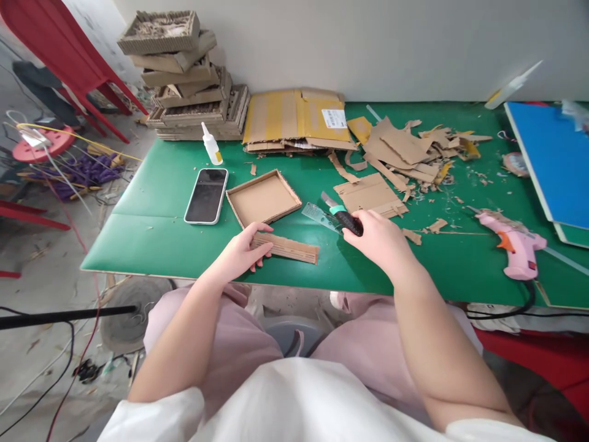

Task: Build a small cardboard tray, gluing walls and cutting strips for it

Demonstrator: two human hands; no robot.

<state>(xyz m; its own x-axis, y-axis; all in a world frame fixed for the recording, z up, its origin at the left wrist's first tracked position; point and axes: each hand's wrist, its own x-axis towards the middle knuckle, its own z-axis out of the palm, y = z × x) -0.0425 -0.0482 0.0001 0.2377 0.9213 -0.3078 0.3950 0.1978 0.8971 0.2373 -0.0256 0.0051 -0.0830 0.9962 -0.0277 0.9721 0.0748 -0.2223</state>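
My left hand (pixel 246 252) is closed on one end of a cardboard strip (pixel 297 249) near the front edge of the green table. In my right hand (pixel 380 236) is a utility knife (pixel 341 215) with a black and mint handle, its blade pointing up and left. A clear plastic ruler (pixel 321 217) lies beside the knife, partly hidden under it. Just beyond my left hand sits a shallow cardboard tray (pixel 264 197) with low walls. A flat cardboard piece (pixel 370 195) lies past the knife.
A phone (pixel 207 196) and a glue bottle (pixel 212 147) stand left of the tray. Stacked cardboard boxes (pixel 184 80) and folded cardboard (pixel 294 120) line the back. Cardboard scraps (pixel 405 150) spread at back right. A pink glue gun (pixel 513 242) and blue board (pixel 556 166) lie right.
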